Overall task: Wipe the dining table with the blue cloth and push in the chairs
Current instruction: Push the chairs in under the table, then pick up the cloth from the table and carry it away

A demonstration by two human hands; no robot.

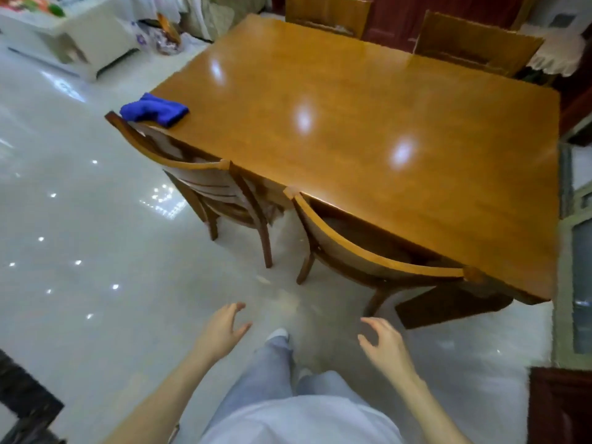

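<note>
Both hands hang low in front of the body and hold nothing; the left hand (221, 328) has its fingers (244, 326) loosely spread and relaxed; the right hand (386, 346) likewise, its fingers (368, 322) slightly curved around empty air. The blue cloth (153, 109) lies well ahead of the fingers and off to their left, bunched in a soft heap on the far-left corner of the dining surface (352, 123), right at its edge; neither hand is near it. Between the fingers and the surface stand two chairs; the left chair (205, 187), ahead and to the left, sits at an angle with its legs out on the tiled floor (80, 219); the right chair (352, 251), just ahead of the right fingers, has its curved back close to the surface's edge. Beyond the surface a far chair (477, 43) shows its back, with another beside it.

The cloth looks light, limp and plush; it should crumple in any grasp and cannot break. Taking it from above with the whole hand over the heap seems best, then flattening it under the palm so it drags across the glossy wood rather than skating. The chairs look like solid wood and fairly heavy; the top rail of each back is the natural hold, and on a shiny floor they will likely slide easily.
</note>
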